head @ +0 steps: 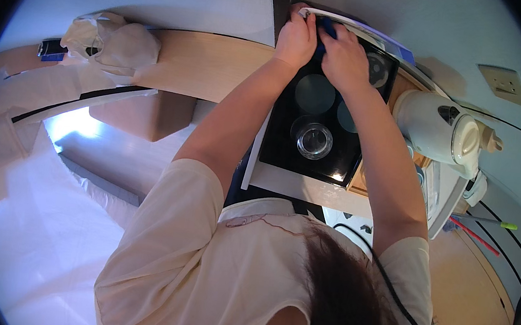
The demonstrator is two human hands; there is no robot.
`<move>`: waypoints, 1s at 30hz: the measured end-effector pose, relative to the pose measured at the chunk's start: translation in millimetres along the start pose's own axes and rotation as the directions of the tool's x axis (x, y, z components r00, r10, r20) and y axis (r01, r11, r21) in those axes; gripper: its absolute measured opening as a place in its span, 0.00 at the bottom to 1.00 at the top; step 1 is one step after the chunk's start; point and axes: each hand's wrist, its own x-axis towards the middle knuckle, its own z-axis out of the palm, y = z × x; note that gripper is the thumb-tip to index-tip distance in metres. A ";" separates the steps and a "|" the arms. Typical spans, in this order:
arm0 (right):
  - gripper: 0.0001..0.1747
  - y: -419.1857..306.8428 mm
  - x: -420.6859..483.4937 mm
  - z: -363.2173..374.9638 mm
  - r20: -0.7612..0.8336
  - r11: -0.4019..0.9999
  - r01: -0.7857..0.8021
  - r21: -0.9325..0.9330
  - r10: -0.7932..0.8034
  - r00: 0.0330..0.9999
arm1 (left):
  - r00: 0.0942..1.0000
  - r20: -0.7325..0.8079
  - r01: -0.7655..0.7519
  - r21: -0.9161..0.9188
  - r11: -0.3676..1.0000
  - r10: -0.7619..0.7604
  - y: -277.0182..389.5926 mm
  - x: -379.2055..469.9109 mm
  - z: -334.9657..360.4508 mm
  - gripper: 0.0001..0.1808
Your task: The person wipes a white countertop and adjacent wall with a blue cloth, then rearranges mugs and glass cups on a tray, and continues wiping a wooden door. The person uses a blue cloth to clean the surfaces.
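Observation:
At the far end of a glossy black panel (285,153) with several round grey discs, both hands work close together. My left hand (299,39) grips the end of a thin white-edged item (331,15) standing against the wall. Just to its right, my right hand (346,55) has its thumb and fingers around a small dark blue object (328,28), mostly hidden by the fingers. A clear glass vessel (314,141) stands on the panel's near part. Purple-blue flat packaging (405,53) leans behind the right hand.
Right of the panel stand a white electric kettle (433,125) and a white tray (447,199). A wall socket (503,85) is above them. On the wooden ledge (195,60) at left sits a crumpled pale bag (112,42). A black cable (390,278) crosses my right side.

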 end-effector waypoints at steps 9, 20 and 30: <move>0.23 -9.3 -39.4 10.7 0.247 0.991 0.132 -0.016 -0.124 0.961 | 1.000 0.024 0.005 -0.067 0.998 -0.004 4.0 0.0 -2.6 0.13; 0.32 10.6 -63.8 3.7 0.159 0.982 -0.069 -0.174 0.097 0.982 | 1.000 0.019 0.012 -0.057 0.998 -0.011 7.9 0.4 -2.9 0.12; 0.28 10.9 -44.7 6.0 -0.067 0.981 -0.136 -0.135 0.128 0.990 | 0.998 0.053 -0.013 -0.143 0.990 0.021 3.0 -3.5 -0.2 0.13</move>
